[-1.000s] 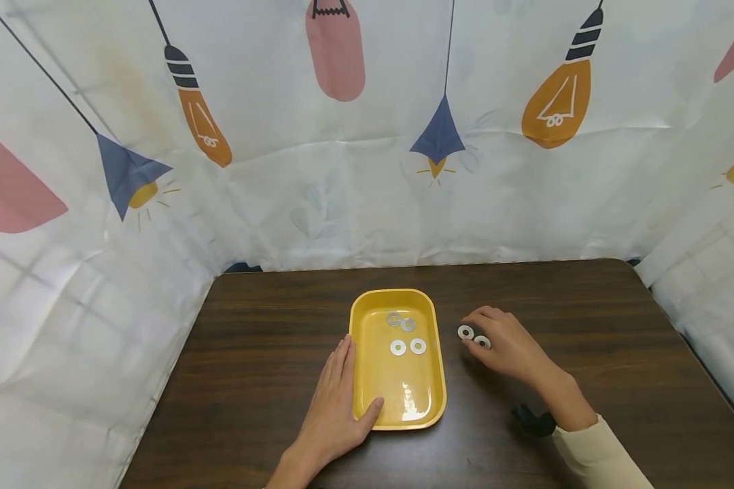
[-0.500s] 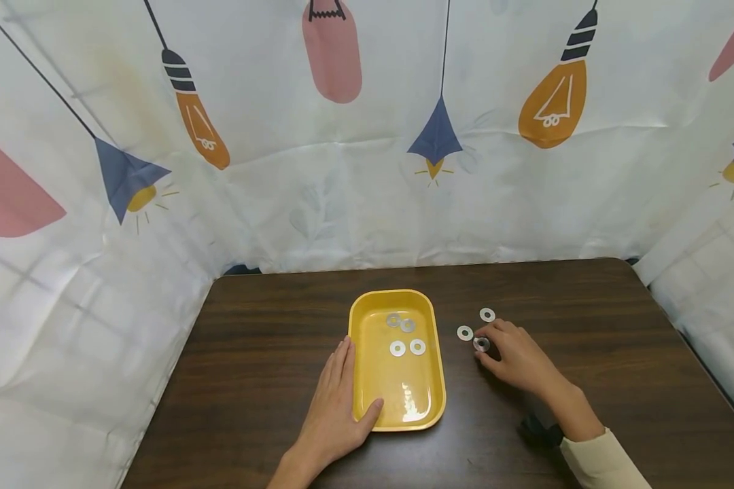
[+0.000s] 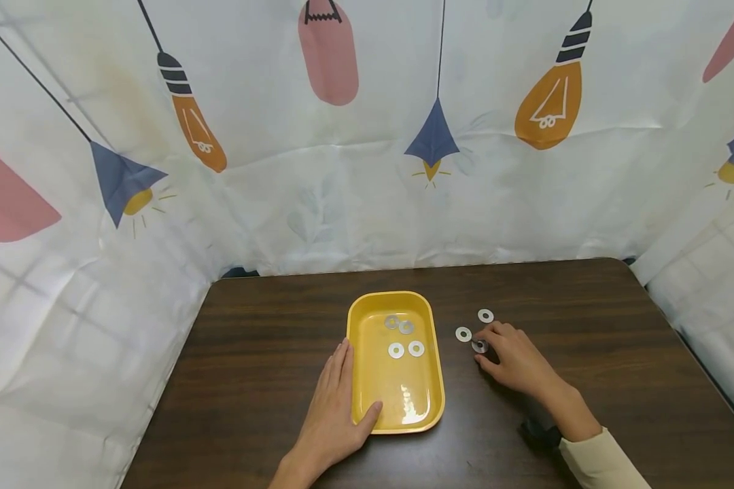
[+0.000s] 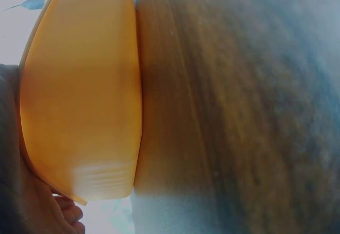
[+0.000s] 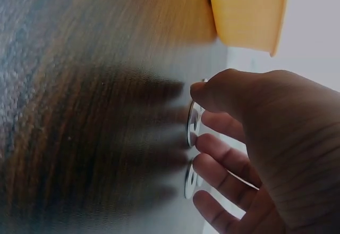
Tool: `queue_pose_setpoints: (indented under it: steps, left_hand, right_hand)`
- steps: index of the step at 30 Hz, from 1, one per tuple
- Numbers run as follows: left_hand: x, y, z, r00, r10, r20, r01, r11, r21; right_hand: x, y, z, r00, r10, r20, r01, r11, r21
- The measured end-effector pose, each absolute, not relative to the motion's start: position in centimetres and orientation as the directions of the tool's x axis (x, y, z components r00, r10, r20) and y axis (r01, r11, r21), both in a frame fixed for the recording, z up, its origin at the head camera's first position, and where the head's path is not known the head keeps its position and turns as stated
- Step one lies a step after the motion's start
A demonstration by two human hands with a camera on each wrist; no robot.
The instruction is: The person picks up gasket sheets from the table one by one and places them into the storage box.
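The yellow tray (image 3: 397, 422) holds several flat metal washers (image 3: 416, 348). My left hand (image 3: 336, 407) lies along the tray's left side, fingers straight, thumb over the rim at its near corner. Right of the tray, my right hand (image 3: 516, 360) pinches a washer (image 3: 480, 346) by its edges between thumb and fingertip. That washer lies on the table, as the right wrist view also shows. Two more washers lie close by: one (image 3: 463, 334) left of the fingertips, another (image 3: 485, 316) just beyond the hand. The left wrist view is filled by the tray's outer wall (image 4: 79, 96).
Everything stands on a dark brown wood-grain table (image 3: 269, 353). A white curtain (image 3: 355, 204) printed with lamps and bulbs hangs behind its far edge and at both sides. A black wrist strap (image 3: 539, 433) is on the right arm.
My right hand has drawn back slightly toward the right and come to the nearest washer, uncovering the farther one. The left hand has stayed at the tray.
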State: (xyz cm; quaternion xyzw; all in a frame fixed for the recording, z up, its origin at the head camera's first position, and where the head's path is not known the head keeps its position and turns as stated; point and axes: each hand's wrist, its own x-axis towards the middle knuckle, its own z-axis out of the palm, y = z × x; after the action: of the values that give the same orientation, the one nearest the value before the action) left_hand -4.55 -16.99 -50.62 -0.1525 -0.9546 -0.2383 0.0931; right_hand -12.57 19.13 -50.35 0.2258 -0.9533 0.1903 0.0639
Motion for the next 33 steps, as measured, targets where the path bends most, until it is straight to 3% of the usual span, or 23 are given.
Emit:
queue_pose_setpoints:
  steps: [23, 33]
  left_hand:
    - [-4.56, -16.81, -50.54, -0.945, 0.238, 0.225, 0.317, 0.839, 0.441]
    - [-4.57, -16.93, -50.51, -0.945, 0.240, 0.223, 0.318, 0.839, 0.442]
  right_hand:
    - [-12.39, 18.84, -50.08, -0.902, -0.387, 0.192, -0.429, 0.847, -0.312]
    - [-12.09, 18.94, -49.88, -0.893, -0.408, 0.190, -0.442, 0.877, -0.191]
